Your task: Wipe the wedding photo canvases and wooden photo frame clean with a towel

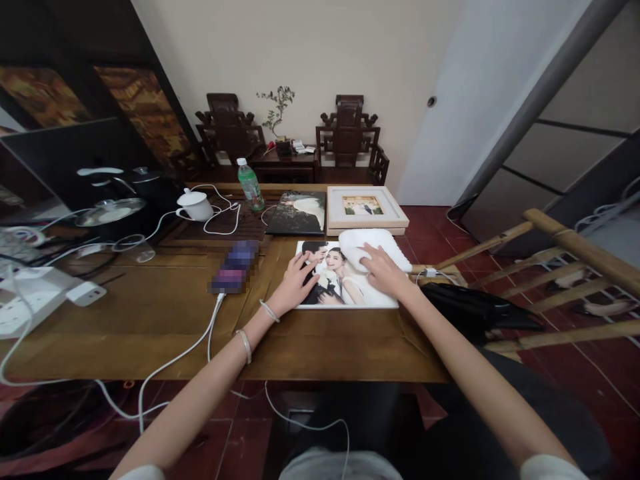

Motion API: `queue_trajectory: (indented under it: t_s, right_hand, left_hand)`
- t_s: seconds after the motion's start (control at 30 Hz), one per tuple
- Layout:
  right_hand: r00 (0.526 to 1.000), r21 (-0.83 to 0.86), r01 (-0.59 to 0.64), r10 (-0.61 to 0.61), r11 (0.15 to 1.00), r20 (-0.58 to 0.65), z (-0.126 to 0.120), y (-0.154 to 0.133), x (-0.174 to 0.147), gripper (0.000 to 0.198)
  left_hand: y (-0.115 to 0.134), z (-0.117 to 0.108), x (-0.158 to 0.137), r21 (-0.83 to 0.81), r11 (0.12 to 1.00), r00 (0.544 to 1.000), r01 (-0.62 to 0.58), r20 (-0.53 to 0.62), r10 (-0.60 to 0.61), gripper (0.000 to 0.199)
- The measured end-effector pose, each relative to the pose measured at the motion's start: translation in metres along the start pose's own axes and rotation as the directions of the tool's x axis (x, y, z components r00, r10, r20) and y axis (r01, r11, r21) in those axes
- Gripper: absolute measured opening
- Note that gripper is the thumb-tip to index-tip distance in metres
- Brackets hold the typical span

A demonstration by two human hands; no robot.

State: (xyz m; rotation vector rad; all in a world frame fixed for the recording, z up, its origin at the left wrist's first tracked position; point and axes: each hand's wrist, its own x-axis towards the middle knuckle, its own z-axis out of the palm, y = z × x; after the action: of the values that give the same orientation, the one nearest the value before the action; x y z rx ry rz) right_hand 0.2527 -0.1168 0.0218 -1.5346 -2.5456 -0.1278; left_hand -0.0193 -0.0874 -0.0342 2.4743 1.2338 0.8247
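A flat photo panel or album with a picture of two people lies on the wooden table in front of me. My left hand rests on its left side, fingers spread and flat, with bangles on the wrist. At the upper right of the picture, my right hand presses a folded white cloth against the surface, fingers bent over it. The cloth covers the panel's upper right corner. Behind it lie a dark photo album and a light wooden box with a framed picture.
Left of the panel lies a phone on a white cable. Farther back stand a green-labelled bottle and a lidded white cup. A clear plastic cup and a power strip sit at left. A bamboo chair stands right.
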Motion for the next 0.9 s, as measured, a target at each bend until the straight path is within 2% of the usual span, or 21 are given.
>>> queue_trajectory:
  t_s: [0.13, 0.3, 0.43, 0.5, 0.6, 0.77, 0.9]
  right_hand:
    - [0.999, 0.017, 0.038, -0.038, 0.999, -0.004, -0.001, -0.011, -0.016, 0.047]
    - [0.975, -0.007, 0.192, -0.191, 0.981, -0.111, -0.006, -0.048, -0.081, 0.036]
    - [0.963, -0.006, 0.219, -0.217, 0.976, -0.161, -0.009, -0.064, -0.112, 0.030]
    - [0.958, -0.012, 0.224, -0.222, 0.975, -0.182, -0.008, -0.059, -0.109, 0.029]
    - [0.958, -0.024, 0.207, -0.208, 0.978, -0.200, -0.002, -0.039, -0.090, 0.029]
    - [0.979, -0.005, 0.088, -0.087, 0.996, -0.186, 0.006, -0.002, -0.040, 0.033]
    - [0.991, 0.015, 0.013, -0.011, 1.000, -0.136, 0.010, 0.012, -0.013, 0.036]
  left_hand:
    - [0.001, -0.003, -0.001, 0.003, 1.000, 1.000, 0.005, -0.002, -0.005, 0.041]
    - [0.001, -0.006, -0.005, -0.014, 1.000, 1.000, -0.004, -0.003, 0.004, 0.042]
    - [0.001, -0.005, -0.006, -0.031, 0.999, 1.000, -0.007, -0.024, 0.007, 0.041]
    - [0.002, -0.005, -0.007, -0.043, 0.999, 0.999, -0.009, -0.034, 0.007, 0.040]
    - [0.004, -0.006, -0.007, -0.052, 0.999, 0.999, -0.001, -0.047, -0.002, 0.039]
    - [0.005, -0.010, -0.004, -0.074, 0.996, 0.998, 0.045, -0.036, -0.048, 0.044]
    - [0.003, -0.013, 0.000, -0.117, 0.991, 0.997, 0.072, -0.028, -0.076, 0.047]
